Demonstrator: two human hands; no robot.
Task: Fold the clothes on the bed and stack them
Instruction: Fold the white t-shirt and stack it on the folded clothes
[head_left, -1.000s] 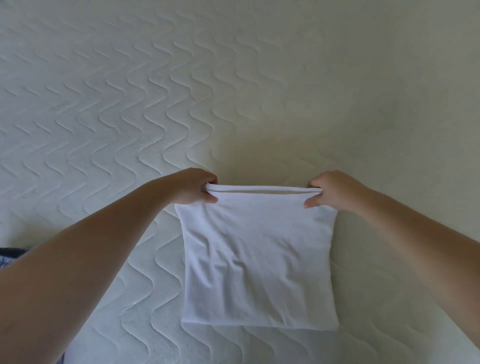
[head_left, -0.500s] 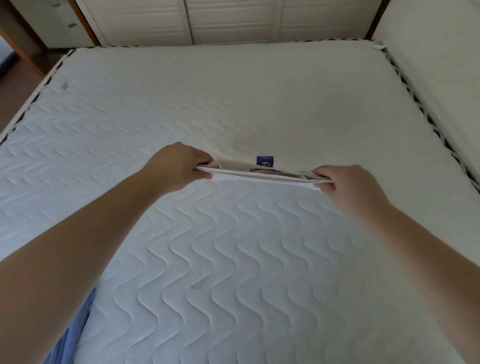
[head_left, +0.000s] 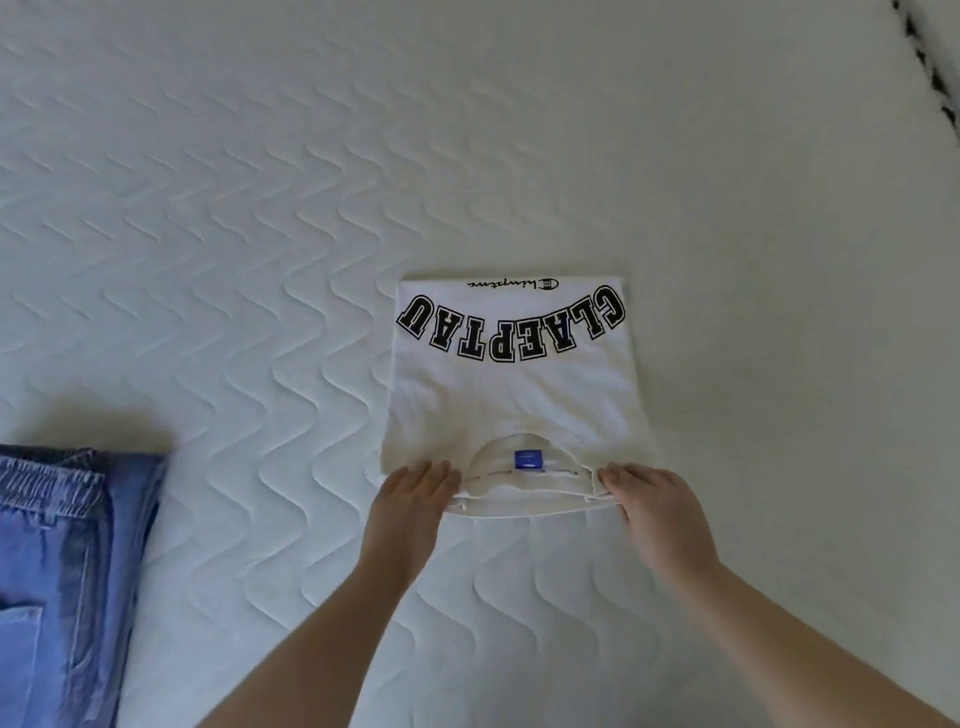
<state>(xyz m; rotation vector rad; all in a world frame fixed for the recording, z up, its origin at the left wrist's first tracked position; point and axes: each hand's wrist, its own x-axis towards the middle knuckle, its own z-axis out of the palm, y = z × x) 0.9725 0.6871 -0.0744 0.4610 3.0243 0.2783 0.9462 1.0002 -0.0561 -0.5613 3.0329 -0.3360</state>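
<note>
On the white quilted mattress of the bed (head_left: 260, 249), right of centre, lies a folded white cotton T-shirt (head_left: 511, 395) with black arched block lettering, printed side up and collar toward the viewer; a small blue neck label (head_left: 528, 460) shows inside the collar. Left hand (head_left: 413, 499) and right hand (head_left: 652, 501) rest on the near corners of the T-shirt, fingers straight and flat, each grip apart, pressing rather than pinching. Folded blue denim jeans (head_left: 67, 571) lie well apart at the lower left edge.
</note>
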